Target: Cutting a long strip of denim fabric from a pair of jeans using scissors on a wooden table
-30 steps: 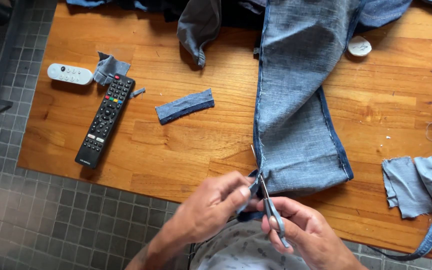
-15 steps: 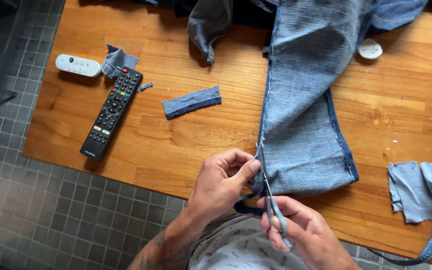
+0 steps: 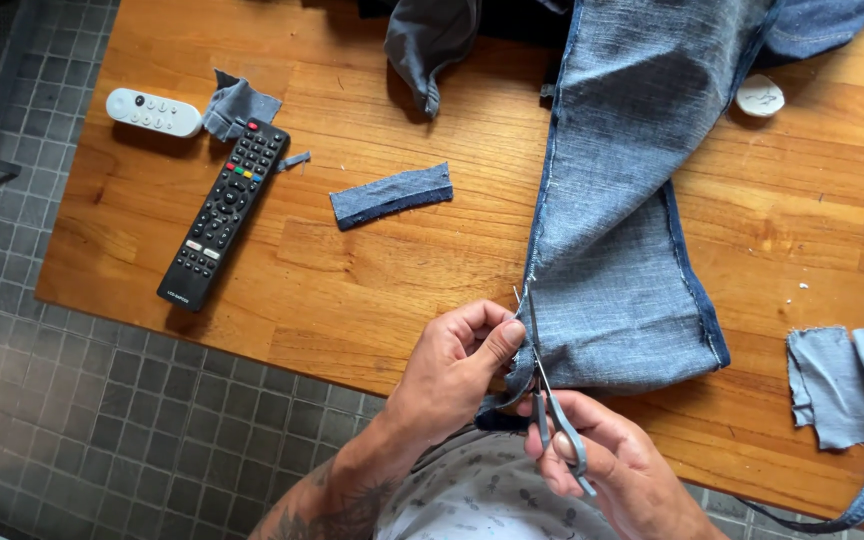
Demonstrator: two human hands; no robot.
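Jeans (image 3: pixel 632 200) cut off at top edge; scissors (image 3: pixel 552 400) handles hidden in right hand (image 3: pixel 607 470).

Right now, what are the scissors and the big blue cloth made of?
The scissors look like shiny grey metal, blades and handles alike. The jeans leg looks like faded blue denim: woven texture, stitched seam, frayed edge. The table looks like varnished wood, showing grain.

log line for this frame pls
left hand: pinches jeans leg seam | right hand: holds scissors, blades at seam | wooden table
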